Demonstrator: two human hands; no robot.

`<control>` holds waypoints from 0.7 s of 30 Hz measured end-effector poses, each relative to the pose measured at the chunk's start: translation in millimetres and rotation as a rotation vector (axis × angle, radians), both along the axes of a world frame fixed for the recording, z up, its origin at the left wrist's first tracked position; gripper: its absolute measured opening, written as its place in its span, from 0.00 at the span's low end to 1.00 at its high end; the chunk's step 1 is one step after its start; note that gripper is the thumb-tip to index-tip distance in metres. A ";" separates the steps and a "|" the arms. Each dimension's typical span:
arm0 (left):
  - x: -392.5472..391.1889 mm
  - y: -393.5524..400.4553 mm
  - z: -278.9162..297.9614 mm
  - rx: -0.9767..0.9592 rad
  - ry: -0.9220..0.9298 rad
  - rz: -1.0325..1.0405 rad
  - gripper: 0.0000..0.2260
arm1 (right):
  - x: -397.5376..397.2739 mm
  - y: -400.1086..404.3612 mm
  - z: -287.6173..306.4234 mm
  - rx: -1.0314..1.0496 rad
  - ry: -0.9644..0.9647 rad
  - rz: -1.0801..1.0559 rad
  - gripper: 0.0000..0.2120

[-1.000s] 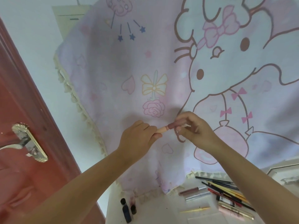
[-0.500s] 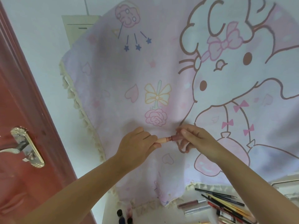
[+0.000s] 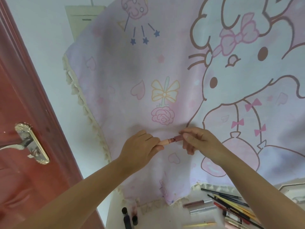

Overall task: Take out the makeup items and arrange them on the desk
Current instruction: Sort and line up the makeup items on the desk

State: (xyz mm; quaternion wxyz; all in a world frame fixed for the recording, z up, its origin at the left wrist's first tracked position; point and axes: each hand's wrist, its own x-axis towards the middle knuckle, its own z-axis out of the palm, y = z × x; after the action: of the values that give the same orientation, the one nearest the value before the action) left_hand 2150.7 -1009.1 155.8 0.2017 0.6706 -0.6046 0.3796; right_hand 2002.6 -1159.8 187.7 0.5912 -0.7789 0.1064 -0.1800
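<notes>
A slim lip gloss tube [image 3: 171,140] with a peach cap end and a mauve body is held level in front of me, above the desk. My left hand [image 3: 140,148] grips the peach end in curled fingers. My right hand [image 3: 198,142] pinches the mauve end between thumb and fingers. On the white desk [image 3: 158,217] below lie several pencils and brushes [image 3: 231,204], two lip gloss tubes [image 3: 198,206] and small dark bottles [image 3: 127,218].
A pink cartoon-print cloth [image 3: 181,96] with a fringed edge hangs behind the desk. A red door [image 3: 24,146] with a brass handle [image 3: 29,142] stands at the left. A white box edge [image 3: 290,187] shows at the far right.
Both hands have sunk lower in the picture with the tube, and the view has tilted up, so less of the desk shows. The grip on both ends is unchanged.
</notes>
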 end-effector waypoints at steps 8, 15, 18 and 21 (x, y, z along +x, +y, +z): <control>-13.8 6.2 -30.1 0.359 0.409 0.047 0.17 | 6.4 -3.5 -24.1 -0.077 0.152 0.050 0.13; -53.0 3.1 -128.5 0.756 1.273 0.309 0.14 | -17.7 -22.1 -127.7 0.018 0.520 -0.107 0.05; -68.6 6.2 -176.9 0.882 1.440 0.466 0.19 | -39.7 -27.9 -179.4 0.018 0.687 -0.167 0.06; -82.0 5.1 -208.7 0.992 1.386 0.601 0.18 | -59.1 -35.6 -225.4 -0.275 0.921 -0.123 0.09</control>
State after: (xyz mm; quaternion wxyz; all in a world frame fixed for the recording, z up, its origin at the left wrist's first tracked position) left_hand 2068.8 -1004.0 -52.9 0.1007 0.8886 -0.2410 -0.3771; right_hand 1943.5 -1195.4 -37.6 0.3624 -0.8408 0.3783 0.1364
